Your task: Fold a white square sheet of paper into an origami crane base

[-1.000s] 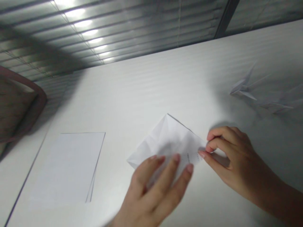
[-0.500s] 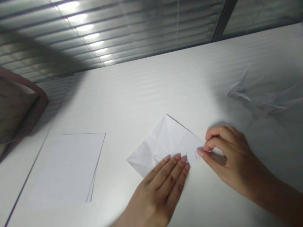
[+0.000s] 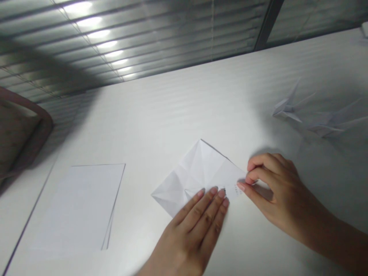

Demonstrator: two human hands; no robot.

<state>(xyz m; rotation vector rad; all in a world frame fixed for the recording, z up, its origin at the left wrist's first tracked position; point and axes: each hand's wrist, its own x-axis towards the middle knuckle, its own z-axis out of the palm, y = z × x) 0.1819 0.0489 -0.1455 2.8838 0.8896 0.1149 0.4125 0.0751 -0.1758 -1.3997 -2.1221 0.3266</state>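
Note:
A creased white paper (image 3: 195, 168) lies on the table in a diamond-like shape, with small printed marks near its lower right part. My left hand (image 3: 195, 226) rests flat on its lower edge, fingers stretched out side by side and covering part of it. At the paper's right corner, my right hand (image 3: 273, 188) has its thumb and fingers closed on the paper. The very tip of that corner is mostly hidden by the fingers.
Several white sheets (image 3: 83, 207) lie stacked on the left of the white table (image 3: 161, 111). Two folded paper figures (image 3: 286, 107) stand at the right. A chair (image 3: 25, 130) is at the far left, and window blinds (image 3: 172, 34) run behind the table.
The whole view has shifted slightly, moving the things a little to the left. Both hands keep nearly the same places on the paper.

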